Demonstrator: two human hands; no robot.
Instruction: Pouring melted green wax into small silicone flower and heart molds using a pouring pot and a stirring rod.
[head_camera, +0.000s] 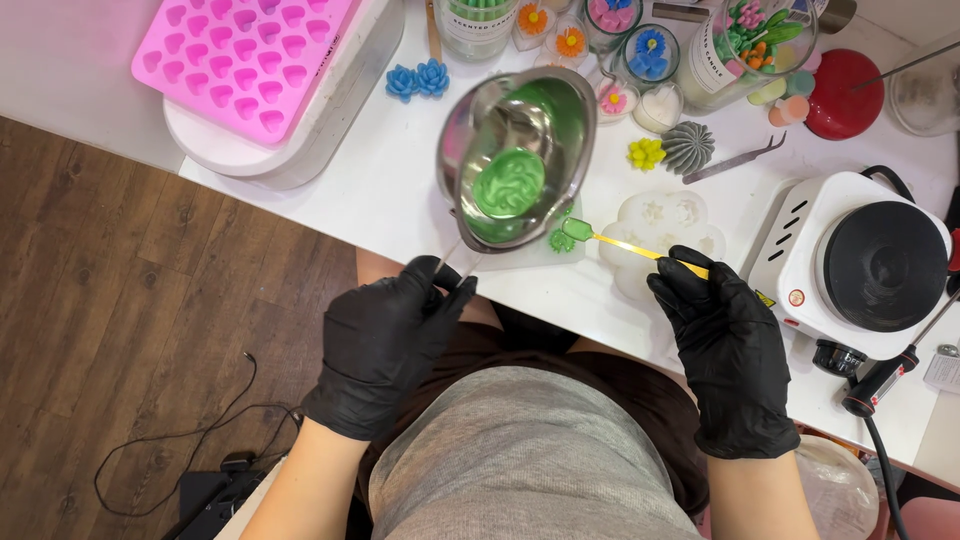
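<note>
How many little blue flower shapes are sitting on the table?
3: two blue flowers lie side by side beside the pink mould, and one sits in a small glass further right. Others may be hidden.

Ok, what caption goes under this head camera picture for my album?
Gloved left hand tilts a steel pot of green wax; right hand holds a yellow stick.

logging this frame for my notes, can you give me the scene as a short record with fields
left hand: left hand, black glove, grips the handle of the steel pouring pot
pot contents: green wax, pot tilted over the table edge
right hand: right hand, black glove, holds a yellow stick with a green tip
under the stick: white flower mould
right side: white hot plate
far left: pink heart mould
</note>
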